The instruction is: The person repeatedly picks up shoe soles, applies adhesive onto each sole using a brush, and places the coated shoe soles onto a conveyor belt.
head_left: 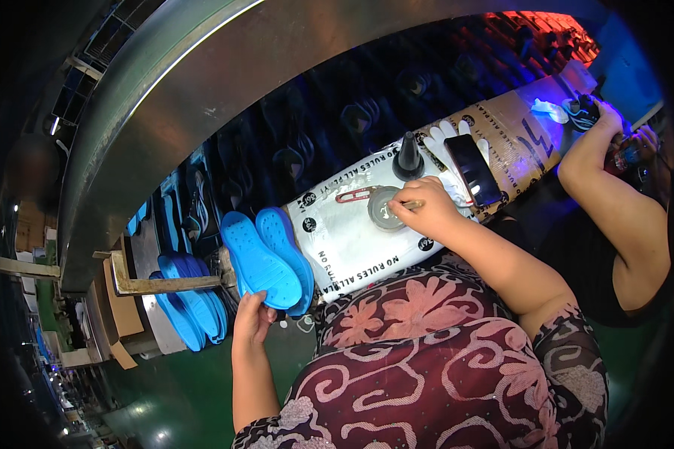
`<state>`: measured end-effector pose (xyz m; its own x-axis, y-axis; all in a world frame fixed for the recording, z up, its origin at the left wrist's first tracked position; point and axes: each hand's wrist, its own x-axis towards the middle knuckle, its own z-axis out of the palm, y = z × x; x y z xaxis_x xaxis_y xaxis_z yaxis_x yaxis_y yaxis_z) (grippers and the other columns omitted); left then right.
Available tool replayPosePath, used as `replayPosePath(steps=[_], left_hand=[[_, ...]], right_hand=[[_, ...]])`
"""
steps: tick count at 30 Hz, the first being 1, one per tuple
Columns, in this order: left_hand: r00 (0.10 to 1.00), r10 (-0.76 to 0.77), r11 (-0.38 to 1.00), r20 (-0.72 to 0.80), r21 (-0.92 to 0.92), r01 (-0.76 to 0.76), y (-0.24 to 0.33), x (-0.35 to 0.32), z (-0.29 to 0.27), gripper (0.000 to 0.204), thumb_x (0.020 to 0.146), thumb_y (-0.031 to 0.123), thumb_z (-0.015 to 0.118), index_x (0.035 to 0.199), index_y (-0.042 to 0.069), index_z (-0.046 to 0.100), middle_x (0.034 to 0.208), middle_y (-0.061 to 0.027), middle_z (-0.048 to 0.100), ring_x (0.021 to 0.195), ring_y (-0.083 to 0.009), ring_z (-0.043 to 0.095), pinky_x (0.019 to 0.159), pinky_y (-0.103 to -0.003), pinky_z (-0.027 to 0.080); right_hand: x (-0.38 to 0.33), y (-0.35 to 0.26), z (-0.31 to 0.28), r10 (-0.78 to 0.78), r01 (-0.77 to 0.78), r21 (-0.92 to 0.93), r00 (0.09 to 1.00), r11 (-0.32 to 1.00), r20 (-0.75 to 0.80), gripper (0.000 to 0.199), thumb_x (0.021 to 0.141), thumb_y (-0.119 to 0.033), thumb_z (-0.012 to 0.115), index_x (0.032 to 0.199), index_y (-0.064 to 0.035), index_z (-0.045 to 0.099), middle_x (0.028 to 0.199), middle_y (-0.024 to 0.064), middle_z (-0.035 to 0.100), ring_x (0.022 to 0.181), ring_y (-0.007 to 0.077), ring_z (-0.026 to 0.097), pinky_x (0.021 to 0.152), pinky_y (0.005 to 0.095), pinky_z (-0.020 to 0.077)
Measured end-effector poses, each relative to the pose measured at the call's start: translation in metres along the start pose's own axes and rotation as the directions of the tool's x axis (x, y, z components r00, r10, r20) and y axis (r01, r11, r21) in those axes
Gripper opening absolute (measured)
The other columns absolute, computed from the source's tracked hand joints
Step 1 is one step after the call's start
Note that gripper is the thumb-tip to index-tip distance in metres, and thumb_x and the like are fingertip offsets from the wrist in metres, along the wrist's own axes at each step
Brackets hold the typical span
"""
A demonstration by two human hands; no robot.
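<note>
My left hand pinches the near end of a bright blue shoe sole, which lies tilted over another blue sole at the left end of the white-wrapped work surface. My right hand has its fingers closed round a short, thin handle, apparently a brush, over a round grey dish. The handle's working end is hard to make out in the dish. Behind the dish stands a black cone-shaped bottle. A red slim tool lies left of the dish.
A phone lies partly on white gloves at the right. More blue soles are stacked at the left by a metal bar. Shoes fill the dark rack behind. At far right, a co-worker's hand holds a dark shoe.
</note>
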<state>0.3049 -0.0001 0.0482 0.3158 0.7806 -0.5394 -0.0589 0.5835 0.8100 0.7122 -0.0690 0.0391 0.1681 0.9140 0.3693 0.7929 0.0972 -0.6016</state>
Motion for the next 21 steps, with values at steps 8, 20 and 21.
replayPosePath(steps=[8, 20, 21], left_hand=[[0.997, -0.075, 0.98, -0.026, -0.186, 0.069, 0.003, 0.0, 0.006, 0.017, 0.083, 0.012, 0.057, 0.096, 0.001, 0.054, 0.068, -0.0077, 0.057, 0.049, -0.0173, 0.05, 0.043, -0.027, 0.039], [0.969, 0.246, 0.969, -0.037, -0.026, -0.247, 0.008, -0.021, 0.064, 0.04, 0.086, 0.006, 0.05, 0.123, 0.0, 0.038, 0.096, -0.017, 0.063, 0.059, -0.0217, 0.064, 0.048, -0.026, 0.052], [0.968, 0.247, 0.968, -0.04, -0.029, -0.248, 0.008, -0.022, 0.071, 0.04, 0.086, 0.006, 0.05, 0.123, 0.0, 0.038, 0.096, -0.017, 0.063, 0.059, -0.0217, 0.064, 0.048, -0.026, 0.052]], right_hand=[[0.007, -0.016, -0.025, 0.066, -0.05, 0.171, 0.994, 0.984, -0.086, 0.017, 0.082, -0.02, 0.065, 0.073, -0.0054, 0.068, 0.069, 0.0086, 0.064, 0.069, 0.0281, 0.06, 0.07, 0.0382, 0.0426], [-0.005, -0.016, -0.042, 0.388, -0.318, 0.458, 0.919, 0.83, -0.065, 0.028, 0.092, -0.023, 0.059, 0.079, -0.0011, 0.069, 0.074, 0.0096, 0.066, 0.066, 0.0161, 0.06, 0.063, 0.0287, 0.046], [-0.006, -0.02, -0.046, 0.385, -0.316, 0.458, 0.921, 0.831, -0.063, 0.028, 0.092, -0.023, 0.059, 0.079, -0.0011, 0.069, 0.074, 0.0096, 0.066, 0.066, 0.0161, 0.06, 0.063, 0.0287, 0.046]])
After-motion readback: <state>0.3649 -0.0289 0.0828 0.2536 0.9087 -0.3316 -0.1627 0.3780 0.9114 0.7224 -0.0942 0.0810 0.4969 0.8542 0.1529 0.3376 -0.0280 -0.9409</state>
